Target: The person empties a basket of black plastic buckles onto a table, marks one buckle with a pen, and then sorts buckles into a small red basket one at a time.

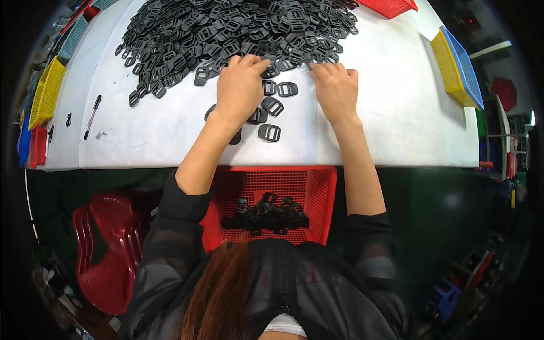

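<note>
A big heap of black plastic slide buckles (pixel 226 34) covers the far part of the white table (pixel 396 113). My left hand (pixel 241 88) lies palm down at the heap's near edge, its fingertips on buckles. My right hand (pixel 336 90) rests flat beside it, fingers touching the heap's edge. A few loose buckles (pixel 270 132) lie between and just below the two hands. Whether either hand grips a buckle is hidden by the backs of the hands. Below the table edge, on my lap, a red mesh basket (pixel 320 192) holds a small pile of buckles (pixel 266 215).
A black pen (pixel 92 116) lies at the table's left. Yellow and blue baskets (pixel 456 71) stand at the right edge, a yellow basket (pixel 46 90) at the left, a red basket (pixel 391 7) at the far right. A red plastic chair (pixel 105 255) stands at my lower left.
</note>
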### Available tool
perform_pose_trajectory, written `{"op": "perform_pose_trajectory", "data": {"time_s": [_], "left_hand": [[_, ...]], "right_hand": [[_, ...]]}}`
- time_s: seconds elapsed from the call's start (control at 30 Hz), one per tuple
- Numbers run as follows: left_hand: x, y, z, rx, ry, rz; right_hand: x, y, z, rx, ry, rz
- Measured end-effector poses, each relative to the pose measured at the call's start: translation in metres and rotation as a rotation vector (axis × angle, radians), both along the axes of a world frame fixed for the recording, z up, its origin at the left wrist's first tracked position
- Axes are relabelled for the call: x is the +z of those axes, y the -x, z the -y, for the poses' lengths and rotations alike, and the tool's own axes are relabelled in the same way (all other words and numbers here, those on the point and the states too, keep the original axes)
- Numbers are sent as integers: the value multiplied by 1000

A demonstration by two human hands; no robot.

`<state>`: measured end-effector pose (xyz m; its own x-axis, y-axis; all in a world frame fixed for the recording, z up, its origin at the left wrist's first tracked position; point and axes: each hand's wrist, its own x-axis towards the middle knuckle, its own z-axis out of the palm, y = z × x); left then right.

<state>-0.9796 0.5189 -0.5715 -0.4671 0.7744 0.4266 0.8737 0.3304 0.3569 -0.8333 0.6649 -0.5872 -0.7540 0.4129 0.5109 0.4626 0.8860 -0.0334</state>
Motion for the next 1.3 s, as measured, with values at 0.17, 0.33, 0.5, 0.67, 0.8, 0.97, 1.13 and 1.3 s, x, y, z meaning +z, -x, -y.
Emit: {"op": "perform_pose_trajectory", "data": {"time_s": [0.17,0.33,0.5,0.67,0.8,0.97,1.13,1.3], "left_hand": [[-8,-13,25,-131,26,-35],[-3,-17,42,-121,13,54],[10,-4,71,-30,-100,54],[9,24,131,122,-101,103],[8,22,142,203,-162,238],[5,6,122,60,-172,191],[6,-3,122,45,-213,252],[0,-33,124,-124,-147,21]], "right_hand": [[15,-8,15,-103,446,72],[-1,17,27,94,251,-35],[8,7,28,131,185,-3],[-4,-43,33,1,206,26],[-7,-55,49,72,388,-11],[-14,-10,68,162,389,-141],[-27,-30,82,95,329,40],[-16,-58,134,36,333,46]]}}
